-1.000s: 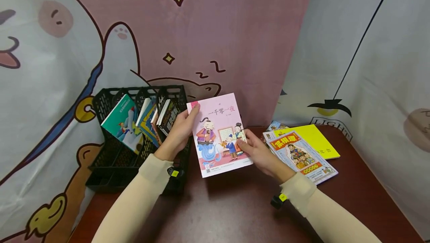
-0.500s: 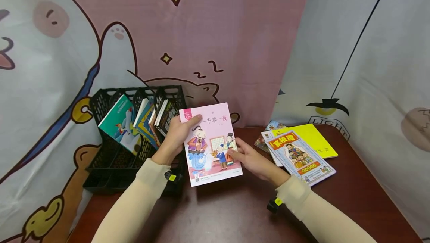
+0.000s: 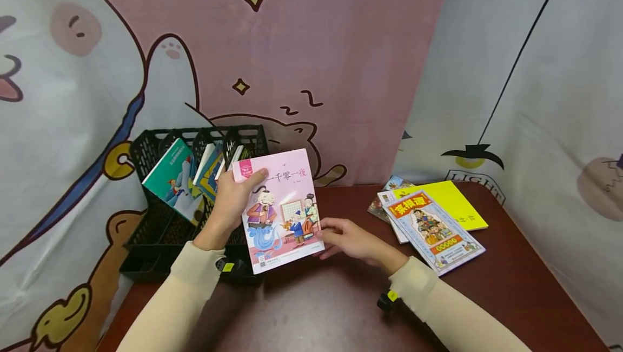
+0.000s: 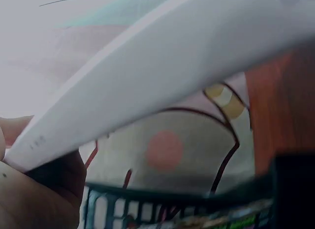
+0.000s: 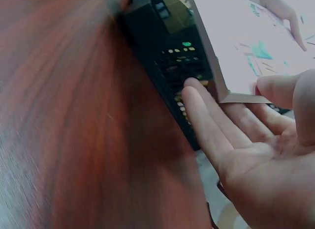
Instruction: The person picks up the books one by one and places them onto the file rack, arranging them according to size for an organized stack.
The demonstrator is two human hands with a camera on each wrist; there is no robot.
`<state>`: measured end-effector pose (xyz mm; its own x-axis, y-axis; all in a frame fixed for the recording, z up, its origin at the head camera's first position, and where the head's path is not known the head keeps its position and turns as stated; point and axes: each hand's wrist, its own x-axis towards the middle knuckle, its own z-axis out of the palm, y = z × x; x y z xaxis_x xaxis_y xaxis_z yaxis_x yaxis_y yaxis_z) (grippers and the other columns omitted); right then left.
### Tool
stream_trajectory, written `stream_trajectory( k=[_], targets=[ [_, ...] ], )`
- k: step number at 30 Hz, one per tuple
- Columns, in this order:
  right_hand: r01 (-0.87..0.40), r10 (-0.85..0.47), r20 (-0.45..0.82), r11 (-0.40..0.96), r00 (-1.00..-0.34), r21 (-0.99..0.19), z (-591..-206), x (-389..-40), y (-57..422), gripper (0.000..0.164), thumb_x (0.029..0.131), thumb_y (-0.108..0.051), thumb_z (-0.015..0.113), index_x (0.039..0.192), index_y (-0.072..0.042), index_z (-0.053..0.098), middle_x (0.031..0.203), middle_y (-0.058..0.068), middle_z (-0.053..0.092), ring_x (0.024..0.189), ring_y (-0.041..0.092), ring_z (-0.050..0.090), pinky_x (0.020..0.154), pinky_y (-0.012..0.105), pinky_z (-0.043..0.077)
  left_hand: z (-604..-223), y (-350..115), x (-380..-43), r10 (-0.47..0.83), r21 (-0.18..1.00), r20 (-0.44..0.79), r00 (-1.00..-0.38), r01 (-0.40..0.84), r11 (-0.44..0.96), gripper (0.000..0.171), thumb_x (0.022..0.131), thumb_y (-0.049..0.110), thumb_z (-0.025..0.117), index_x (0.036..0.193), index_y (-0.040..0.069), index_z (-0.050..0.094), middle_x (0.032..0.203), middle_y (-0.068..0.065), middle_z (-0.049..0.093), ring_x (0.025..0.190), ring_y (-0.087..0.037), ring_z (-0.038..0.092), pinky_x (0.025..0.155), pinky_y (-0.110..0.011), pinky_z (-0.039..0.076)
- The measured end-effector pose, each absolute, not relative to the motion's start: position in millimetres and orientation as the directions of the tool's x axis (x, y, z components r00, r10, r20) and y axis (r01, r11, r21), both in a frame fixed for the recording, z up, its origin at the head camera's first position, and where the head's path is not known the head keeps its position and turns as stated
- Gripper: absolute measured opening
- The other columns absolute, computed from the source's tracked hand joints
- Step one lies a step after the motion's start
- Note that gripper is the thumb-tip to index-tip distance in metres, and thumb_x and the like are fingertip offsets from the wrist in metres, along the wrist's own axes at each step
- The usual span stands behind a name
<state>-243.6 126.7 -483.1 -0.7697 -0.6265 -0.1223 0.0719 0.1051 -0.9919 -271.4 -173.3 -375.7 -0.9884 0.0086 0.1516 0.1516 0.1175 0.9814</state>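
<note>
A pink picture book (image 3: 279, 211) with a cartoon cover is held up, tilted, over the table in the head view. My left hand (image 3: 231, 200) grips its left edge, thumb across the front cover. The left wrist view shows the book's white edge (image 4: 113, 86) passing between that hand's thumb and fingers. My right hand (image 3: 350, 241) is at the book's lower right corner. In the right wrist view its fingers (image 5: 211, 126) reach out nearly straight below the book, and the thumb lies at the cover's corner.
Behind my left hand stands a black divided book rack (image 3: 167, 233) holding a green book (image 3: 177, 179) and several others. On the right of the brown table (image 3: 311, 309) lie a yellow book (image 3: 457, 206), a comic-style book (image 3: 433, 230) and partly covered books. A cartoon cloth hangs behind.
The pink book and both hands have moved left, and the book now covers part of the rack. My right hand has slid down to the lower corner, its hold loosened.
</note>
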Motion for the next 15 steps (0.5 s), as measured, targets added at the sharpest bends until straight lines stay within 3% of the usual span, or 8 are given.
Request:
stream_trajectory(
  k=[3,7,10,15],
  targets=[
    [0.090,-0.636,-0.148,0.123,-0.758,-0.988,-487.0,-241.9,120.0,0.036,0.115,-0.024,0.062,0.142,-0.001,0.065,0.132,0.029,0.074,0.112,0.045,0.080,0.098,0.061,0.064,-370.1,-188.4,-266.0,-0.020,0.977,0.166,-0.986,0.162,0.141,0.048,0.105,0.044,0.077,0.130,0.004,0.070,0.098,-0.001,0.084,0.078,-0.023,0.085,0.070,-0.042,0.069],
    [0.097,-0.646,-0.150,0.117,-0.748,-0.988,-490.5,-241.5,108.6,0.035,0.115,-0.021,0.061,0.143,0.000,0.066,0.137,0.036,0.069,0.107,0.040,0.083,0.095,0.056,0.067,-359.0,-208.9,-254.5,-0.080,0.965,0.186,-0.979,0.167,0.204,0.051,0.104,0.047,0.077,0.131,0.004,0.069,0.096,0.005,0.083,0.077,-0.020,0.085,0.069,-0.040,0.068],
    [0.110,-0.653,-0.128,0.069,-0.747,-0.992,-491.4,-242.7,96.1,0.035,0.116,-0.017,0.059,0.142,0.006,0.063,0.136,0.040,0.069,0.100,0.033,0.084,0.092,0.053,0.068,-352.3,-228.2,-242.1,-0.130,0.948,0.216,-0.968,0.176,0.263,0.048,0.104,0.046,0.077,0.130,0.005,0.070,0.094,0.011,0.082,0.076,-0.016,0.084,0.067,-0.037,0.068],
    [0.132,-0.647,-0.107,0.010,-0.755,-0.991,-493.4,-244.8,76.3,0.038,0.115,-0.011,0.054,0.142,0.016,0.058,0.134,0.044,0.068,0.094,0.031,0.085,0.092,0.056,0.067,-352.3,-259.2,-226.1,-0.224,0.936,0.268,-0.937,0.198,0.292,0.041,0.104,0.038,0.079,0.132,0.009,0.070,0.098,0.016,0.082,0.076,-0.010,0.084,0.065,-0.031,0.066]
  ],
)
